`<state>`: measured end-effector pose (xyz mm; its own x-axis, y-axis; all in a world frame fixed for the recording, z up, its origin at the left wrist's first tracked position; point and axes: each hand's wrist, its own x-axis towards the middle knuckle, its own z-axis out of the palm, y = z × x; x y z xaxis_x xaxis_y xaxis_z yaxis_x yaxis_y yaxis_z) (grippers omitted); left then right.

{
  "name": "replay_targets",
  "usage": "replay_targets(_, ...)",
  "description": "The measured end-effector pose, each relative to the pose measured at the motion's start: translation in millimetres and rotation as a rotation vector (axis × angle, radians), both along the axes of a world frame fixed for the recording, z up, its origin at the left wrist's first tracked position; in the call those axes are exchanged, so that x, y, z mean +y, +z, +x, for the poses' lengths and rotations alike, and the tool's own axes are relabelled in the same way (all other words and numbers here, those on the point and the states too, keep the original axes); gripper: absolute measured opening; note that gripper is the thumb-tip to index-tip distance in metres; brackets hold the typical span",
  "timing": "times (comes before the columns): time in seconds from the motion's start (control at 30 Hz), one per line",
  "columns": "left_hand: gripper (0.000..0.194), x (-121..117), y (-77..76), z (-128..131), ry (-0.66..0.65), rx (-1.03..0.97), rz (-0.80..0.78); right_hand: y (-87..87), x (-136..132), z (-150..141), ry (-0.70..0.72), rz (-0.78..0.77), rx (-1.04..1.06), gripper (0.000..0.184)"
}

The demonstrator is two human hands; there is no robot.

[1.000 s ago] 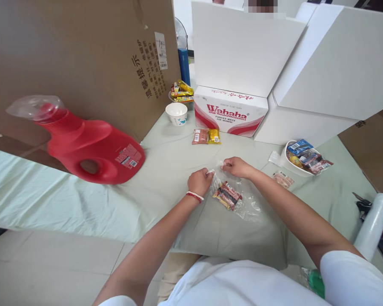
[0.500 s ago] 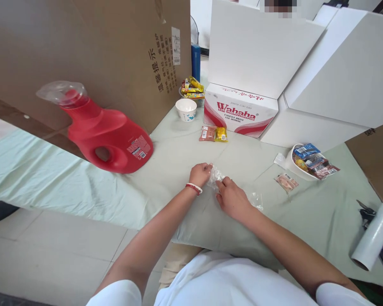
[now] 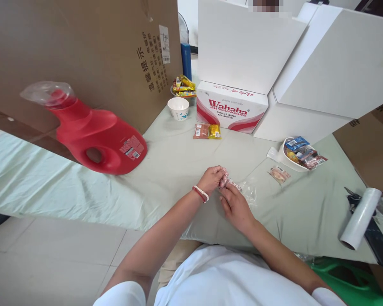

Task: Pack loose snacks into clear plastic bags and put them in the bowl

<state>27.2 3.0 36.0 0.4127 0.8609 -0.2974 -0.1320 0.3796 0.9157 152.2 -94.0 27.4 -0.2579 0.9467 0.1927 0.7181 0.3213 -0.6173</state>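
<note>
Drawn in beneath the fingers, the clear plastic bag [image 3: 249,192] is bunched up, whereas a second ago it lay spread with wrapped snacks visible inside. At far left, a red jug [image 3: 98,136] leans against a cardboard box [image 3: 108,55], plastic over its neck. Next come a small white bowl [image 3: 178,111] and, just behind it, a heap of yellow snack packets [image 3: 185,87]. A brownish packet [image 3: 201,131] and a yellow packet [image 3: 215,131] lie side by side before the Wahaha box [image 3: 230,108]. Nearer, above the green cloth [image 3: 166,170], the left hand [image 3: 213,179] has its fingers closed, pinching the bag's gathered end. The right hand [image 3: 238,209] touches the bag with bent fingers; whether they grip it, I cannot tell. The bag's loose end trails rightward on the cloth. Beyond are a loose packet [image 3: 279,174], a larger white bowl [image 3: 284,159] full of packets, and a plastic film roll [image 3: 360,219].
</note>
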Motion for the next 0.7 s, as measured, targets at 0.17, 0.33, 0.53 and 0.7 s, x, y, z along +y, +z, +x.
replay_targets(0.17,0.017,-2.4,-2.0,7.7,0.011,0.053,0.008,-5.1,-11.4,14.7,-0.221,0.024,-0.056,0.036)
replay_targets(0.33,0.010,-9.6,-4.7,18.0,-0.070,0.169,0.005,-9.0,-17.9,22.7,-0.248,-0.087,-0.103,0.033)
replay_targets(0.53,0.033,-14.0,-12.3,18.4,-0.200,0.526,0.367,-11.3,-9.5,62.4,-0.411,-0.031,0.181,0.040)
replay_targets(0.7,0.029,-27.2,-8.9,20.2,-0.226,0.881,0.672,-10.0,16.6,91.9,-0.283,-0.201,0.116,0.054)
